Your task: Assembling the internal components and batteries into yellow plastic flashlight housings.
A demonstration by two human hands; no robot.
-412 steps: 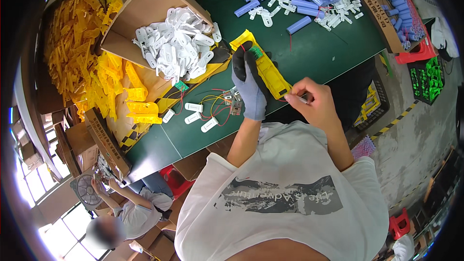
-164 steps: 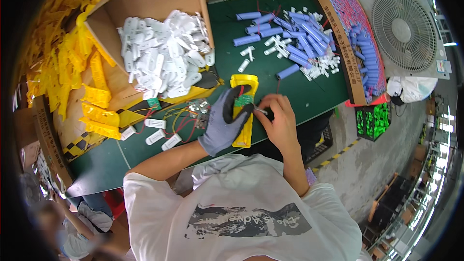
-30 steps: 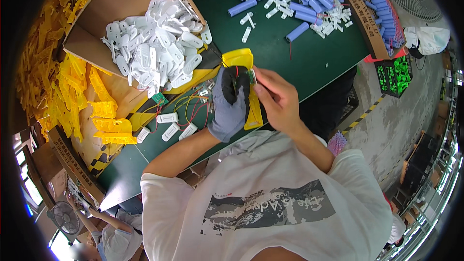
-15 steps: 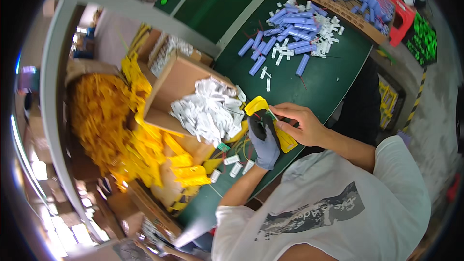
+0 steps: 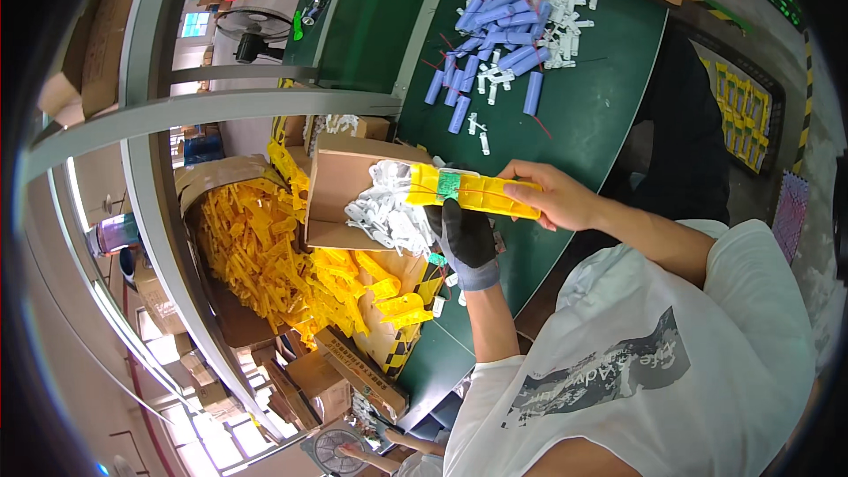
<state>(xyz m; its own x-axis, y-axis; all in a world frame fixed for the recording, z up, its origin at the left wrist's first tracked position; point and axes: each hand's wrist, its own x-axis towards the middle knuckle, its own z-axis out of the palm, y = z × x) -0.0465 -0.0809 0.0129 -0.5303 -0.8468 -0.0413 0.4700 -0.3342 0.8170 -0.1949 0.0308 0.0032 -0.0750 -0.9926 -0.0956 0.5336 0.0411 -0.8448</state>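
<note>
The yellow holder (image 5: 473,193), long and slotted with a small green board on its upper face, is held level above the near edge of the green desk (image 5: 609,97). The gloved left hand (image 5: 465,234) cups it from beneath; the bare right hand (image 5: 552,200) pinches its right end. Judged step: the assembled piece is lifted for checking; the next move calls for a steady two-handed carry. The open cardboard box (image 5: 340,185) just beside it holds white plastic clips (image 5: 384,208). Loose yellow housings (image 5: 265,256) fill the large carton to the left. Blue cells (image 5: 508,13) lie heaped farther up the desk
</note>
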